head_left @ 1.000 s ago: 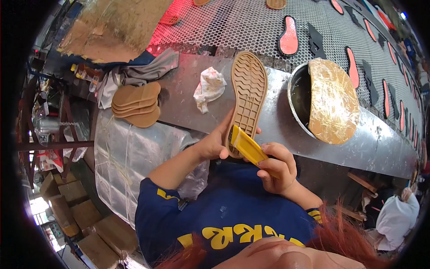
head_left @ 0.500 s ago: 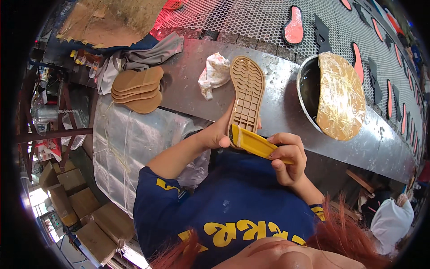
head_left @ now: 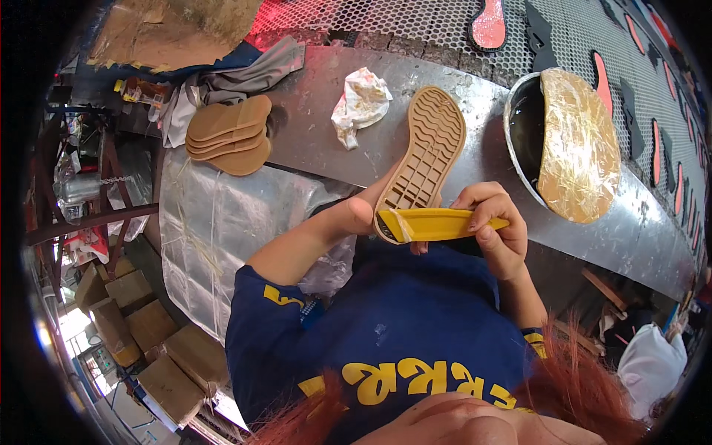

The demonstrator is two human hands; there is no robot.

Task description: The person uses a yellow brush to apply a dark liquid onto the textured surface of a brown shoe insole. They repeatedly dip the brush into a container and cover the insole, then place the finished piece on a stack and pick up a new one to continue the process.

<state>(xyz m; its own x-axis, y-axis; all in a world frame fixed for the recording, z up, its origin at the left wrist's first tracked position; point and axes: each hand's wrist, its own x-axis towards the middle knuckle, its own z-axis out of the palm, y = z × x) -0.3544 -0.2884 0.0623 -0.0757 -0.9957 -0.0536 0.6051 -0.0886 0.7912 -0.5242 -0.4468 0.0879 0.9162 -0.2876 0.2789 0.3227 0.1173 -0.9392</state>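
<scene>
Nearest the camera, the right hand closes around a yellow brush handle, its fingers wrapped over the top and the tool lying crosswise at the heel end of a tan shoe sole. The left hand grips that sole from beneath at the heel, holding it tread side up and tilted away from the body, above the near edge of the metal table. Whether the tread has any coating on it I cannot tell; it looks dry and even, so the work on this sole seems at an early point, with the tool only meeting the heel and the rest of the sole untouched.

Further out on the table, a crumpled white rag lies just left of the sole's toe. To the right stands a dark round bowl with a glue-crusted oval lid resting across it. Far left, a stack of plain tan soles sits at the table's end, apparently not yet handled. Beyond, a perforated belt carries red and black sole shapes.
</scene>
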